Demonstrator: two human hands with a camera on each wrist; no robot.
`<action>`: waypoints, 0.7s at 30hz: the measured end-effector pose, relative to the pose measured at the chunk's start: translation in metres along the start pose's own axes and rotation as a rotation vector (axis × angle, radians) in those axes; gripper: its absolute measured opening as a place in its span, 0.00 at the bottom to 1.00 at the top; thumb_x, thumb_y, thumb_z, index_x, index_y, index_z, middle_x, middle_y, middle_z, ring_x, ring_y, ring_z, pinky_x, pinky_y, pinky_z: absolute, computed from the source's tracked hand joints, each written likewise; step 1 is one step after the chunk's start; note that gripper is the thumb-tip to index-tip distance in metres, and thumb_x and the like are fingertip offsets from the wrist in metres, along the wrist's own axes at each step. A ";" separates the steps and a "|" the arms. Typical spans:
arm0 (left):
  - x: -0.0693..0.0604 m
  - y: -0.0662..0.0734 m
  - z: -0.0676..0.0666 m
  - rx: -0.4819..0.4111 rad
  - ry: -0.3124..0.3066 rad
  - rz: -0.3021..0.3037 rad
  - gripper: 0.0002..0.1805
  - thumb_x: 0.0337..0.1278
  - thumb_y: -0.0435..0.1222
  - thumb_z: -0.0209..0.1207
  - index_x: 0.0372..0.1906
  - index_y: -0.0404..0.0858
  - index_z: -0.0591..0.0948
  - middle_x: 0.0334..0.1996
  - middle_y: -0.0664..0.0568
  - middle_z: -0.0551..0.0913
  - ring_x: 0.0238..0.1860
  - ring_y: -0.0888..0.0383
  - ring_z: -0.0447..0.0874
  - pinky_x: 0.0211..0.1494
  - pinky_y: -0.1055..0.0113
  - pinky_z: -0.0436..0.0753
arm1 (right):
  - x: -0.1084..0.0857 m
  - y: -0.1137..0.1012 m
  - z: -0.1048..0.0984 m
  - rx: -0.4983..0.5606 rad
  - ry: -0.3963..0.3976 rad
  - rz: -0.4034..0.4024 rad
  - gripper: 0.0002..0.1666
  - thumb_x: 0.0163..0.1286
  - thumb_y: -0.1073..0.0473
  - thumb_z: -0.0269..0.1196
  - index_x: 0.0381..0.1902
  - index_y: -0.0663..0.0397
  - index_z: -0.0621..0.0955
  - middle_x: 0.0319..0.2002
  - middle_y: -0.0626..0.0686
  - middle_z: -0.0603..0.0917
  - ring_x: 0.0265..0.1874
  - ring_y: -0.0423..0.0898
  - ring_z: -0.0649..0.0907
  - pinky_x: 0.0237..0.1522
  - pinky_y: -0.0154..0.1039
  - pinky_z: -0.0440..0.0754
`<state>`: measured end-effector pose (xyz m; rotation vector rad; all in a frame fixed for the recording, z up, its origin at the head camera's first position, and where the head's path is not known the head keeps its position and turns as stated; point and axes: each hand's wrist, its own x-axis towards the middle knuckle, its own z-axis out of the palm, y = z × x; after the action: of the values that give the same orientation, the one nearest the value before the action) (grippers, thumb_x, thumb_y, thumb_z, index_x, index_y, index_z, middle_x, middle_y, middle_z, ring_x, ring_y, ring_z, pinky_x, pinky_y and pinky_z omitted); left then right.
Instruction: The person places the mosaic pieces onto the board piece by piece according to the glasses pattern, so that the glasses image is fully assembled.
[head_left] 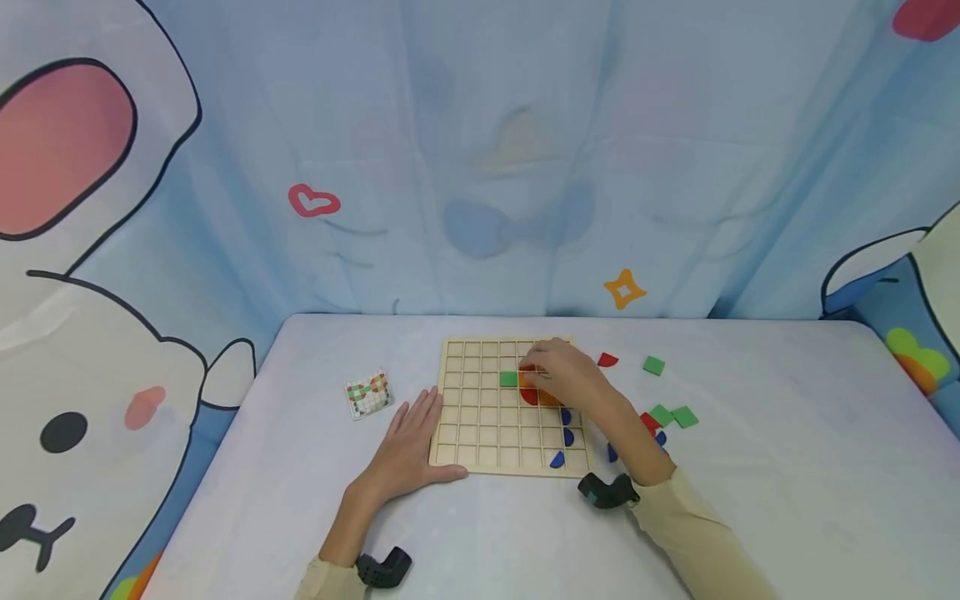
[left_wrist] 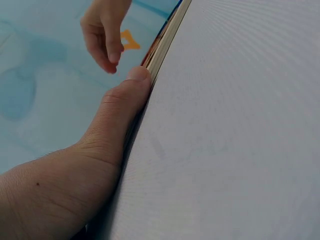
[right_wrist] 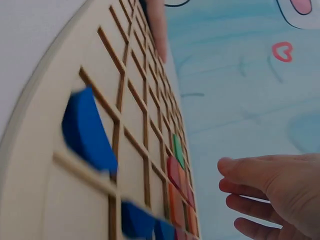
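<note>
A square wooden grid board (head_left: 480,434) lies on the table. My left hand (head_left: 406,446) rests at its near left corner, fingers fairly straight along the left side and thumb at the front edge. My right hand (head_left: 567,372) hovers above the board's upper right part; in the right wrist view its fingers are loosely bent, with no piece visible between them. Under and beside it sit a green square (head_left: 508,379), red pieces (head_left: 529,397) and orange pieces (head_left: 550,399), partly hidden. Several blue pieces (head_left: 567,437) lie in the right-hand columns, one tilted in the right wrist view (right_wrist: 86,131).
A small pattern card (head_left: 369,394) lies left of the board. To the right are loose green squares (head_left: 654,366), red pieces (head_left: 607,360) and blue pieces (head_left: 661,437), some partly behind the right forearm. A blue printed curtain (head_left: 480,167) hangs behind the table.
</note>
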<state>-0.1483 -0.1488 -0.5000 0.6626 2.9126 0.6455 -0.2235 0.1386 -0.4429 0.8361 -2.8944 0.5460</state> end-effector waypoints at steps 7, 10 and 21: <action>0.001 0.002 -0.002 -0.011 -0.034 -0.029 0.64 0.45 0.68 0.62 0.78 0.37 0.45 0.79 0.48 0.43 0.80 0.52 0.38 0.80 0.49 0.44 | -0.042 0.029 -0.020 -0.008 -0.014 0.113 0.14 0.64 0.56 0.67 0.46 0.53 0.86 0.49 0.55 0.85 0.53 0.55 0.80 0.55 0.53 0.81; 0.001 0.001 -0.002 -0.010 -0.043 -0.039 0.65 0.44 0.68 0.61 0.78 0.38 0.44 0.79 0.49 0.42 0.80 0.53 0.37 0.81 0.50 0.42 | -0.066 0.045 -0.024 -0.034 -0.034 0.160 0.16 0.63 0.56 0.68 0.48 0.52 0.85 0.50 0.57 0.84 0.53 0.56 0.79 0.55 0.55 0.80; 0.002 -0.001 0.001 -0.020 -0.030 -0.040 0.65 0.44 0.69 0.61 0.78 0.38 0.45 0.79 0.50 0.43 0.80 0.53 0.37 0.81 0.50 0.42 | -0.112 0.080 -0.049 -0.027 -0.240 0.125 0.11 0.59 0.57 0.70 0.41 0.45 0.88 0.46 0.51 0.85 0.49 0.54 0.82 0.51 0.52 0.83</action>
<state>-0.1503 -0.1483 -0.5008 0.6050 2.8799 0.6532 -0.1716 0.2755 -0.4413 0.7702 -3.1820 0.4437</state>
